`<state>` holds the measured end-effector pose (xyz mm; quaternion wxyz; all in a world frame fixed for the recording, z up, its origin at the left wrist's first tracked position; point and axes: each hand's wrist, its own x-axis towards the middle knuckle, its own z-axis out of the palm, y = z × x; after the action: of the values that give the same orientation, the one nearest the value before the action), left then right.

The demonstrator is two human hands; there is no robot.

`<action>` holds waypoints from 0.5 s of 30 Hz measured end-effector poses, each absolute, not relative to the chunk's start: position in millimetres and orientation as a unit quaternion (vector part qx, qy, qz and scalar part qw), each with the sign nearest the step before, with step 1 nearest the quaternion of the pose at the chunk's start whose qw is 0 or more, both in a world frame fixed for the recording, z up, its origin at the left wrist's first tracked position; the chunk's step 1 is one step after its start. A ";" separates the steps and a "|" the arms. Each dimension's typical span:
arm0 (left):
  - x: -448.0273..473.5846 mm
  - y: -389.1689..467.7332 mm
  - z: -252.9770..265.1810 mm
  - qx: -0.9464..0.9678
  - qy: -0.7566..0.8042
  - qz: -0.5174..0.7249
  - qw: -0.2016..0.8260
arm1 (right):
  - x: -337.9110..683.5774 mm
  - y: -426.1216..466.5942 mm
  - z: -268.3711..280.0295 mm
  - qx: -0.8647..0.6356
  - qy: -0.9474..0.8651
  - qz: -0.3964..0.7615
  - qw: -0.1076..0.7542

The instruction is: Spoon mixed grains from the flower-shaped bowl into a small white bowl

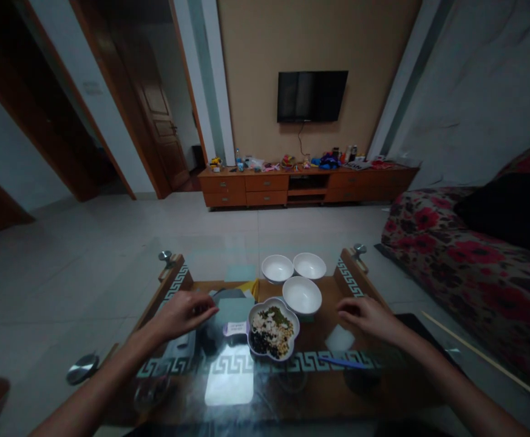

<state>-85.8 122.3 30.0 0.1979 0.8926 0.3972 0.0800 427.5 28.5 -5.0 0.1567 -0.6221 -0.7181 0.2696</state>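
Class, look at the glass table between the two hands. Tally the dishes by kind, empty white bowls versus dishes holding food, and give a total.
Empty white round bowls: 3
Flower-shaped dish of mixed beans: 1
Total: 4 dishes
The left hand and the right hand rest on the table on either side, holding nothing.

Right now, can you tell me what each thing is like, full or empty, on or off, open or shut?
Flower-shaped white bowl: filled with mixed beans and seeds.
Three round white bowls: empty, upright.
Black wall television: screen dark.
Brown wooden door: open.
Orange wooden cabinet drawers: shut.
Left hand: resting on the glass table, fingers curled, holding nothing.
Right hand: resting on the table, holding nothing.
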 end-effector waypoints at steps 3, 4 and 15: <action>-106.2 134.0 27.0 0.869 0.448 0.060 0.203 | 408.0 16.9 0.2 -0.634 -0.719 0.284 0.029; -110.1 135.7 25.9 0.867 0.453 0.044 0.204 | 401.0 12.1 1.5 -0.641 -0.718 0.271 -0.014; -107.4 135.2 9.0 0.842 0.453 -0.067 0.286 | 358.8 -12.8 10.6 -0.583 -0.775 0.228 -0.087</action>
<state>-107.4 135.2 9.0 0.2865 0.8416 0.4529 -0.0674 358.8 -12.8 10.6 -0.0875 -0.5832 -0.7747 0.2280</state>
